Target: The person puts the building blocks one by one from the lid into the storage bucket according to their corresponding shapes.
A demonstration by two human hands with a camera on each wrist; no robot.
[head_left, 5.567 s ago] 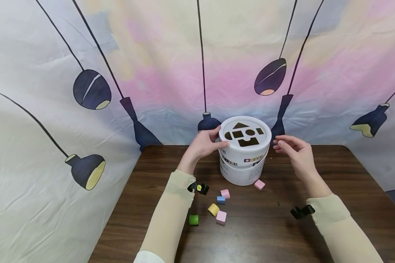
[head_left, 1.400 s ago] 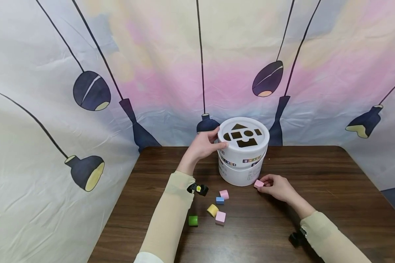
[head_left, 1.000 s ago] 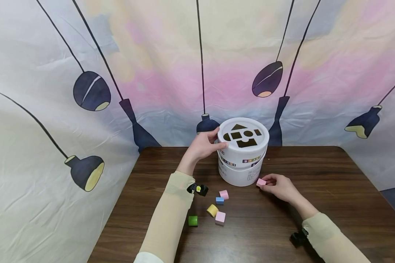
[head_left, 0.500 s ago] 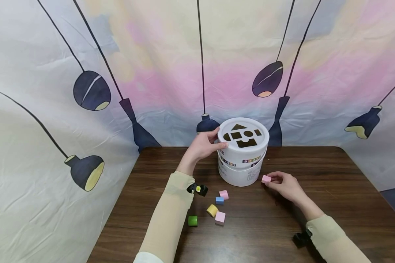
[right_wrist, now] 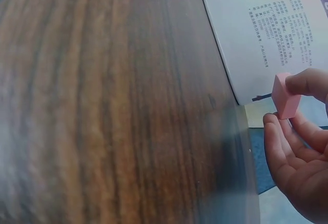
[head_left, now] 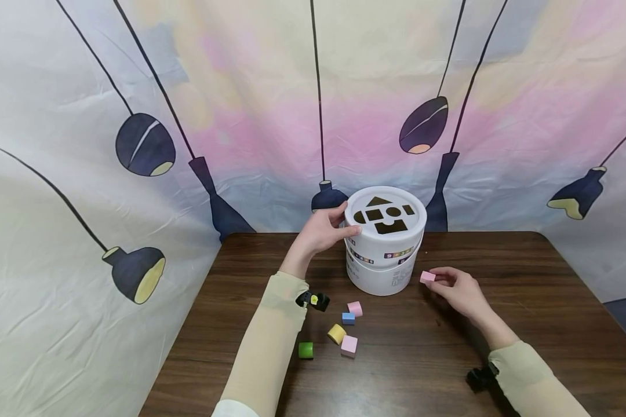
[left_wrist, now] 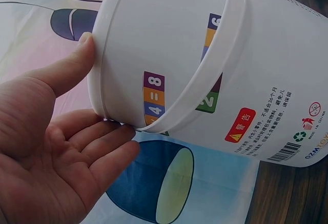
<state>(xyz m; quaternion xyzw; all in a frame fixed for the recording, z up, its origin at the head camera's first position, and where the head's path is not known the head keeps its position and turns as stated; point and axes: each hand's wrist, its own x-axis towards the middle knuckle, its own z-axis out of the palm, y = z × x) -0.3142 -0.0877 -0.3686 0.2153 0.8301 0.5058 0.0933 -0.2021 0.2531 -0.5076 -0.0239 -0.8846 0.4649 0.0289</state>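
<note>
A printed backdrop [head_left: 271,87] with pendant-lamp motifs stands behind the dark wood-grain surface [head_left: 553,307]. The white bucket [head_left: 379,275] stands upright near the far edge of the surface; its top carries shaped cut-outs, including a triangle, a square and a circle. The left hand [head_left: 320,233] grips the bucket's upper rim, thumb and fingers set apart along the edge. The right hand [head_left: 463,294] pinches the small pink block [head_left: 427,277] between thumb and fingers, beside the bucket and apart from its wall. Nearer the person lie the light pink cube [head_left: 349,346], yellow block [head_left: 337,333] just beside it, green block [head_left: 305,350], pink rounded block [head_left: 355,308] and blue block [head_left: 348,318].
</note>
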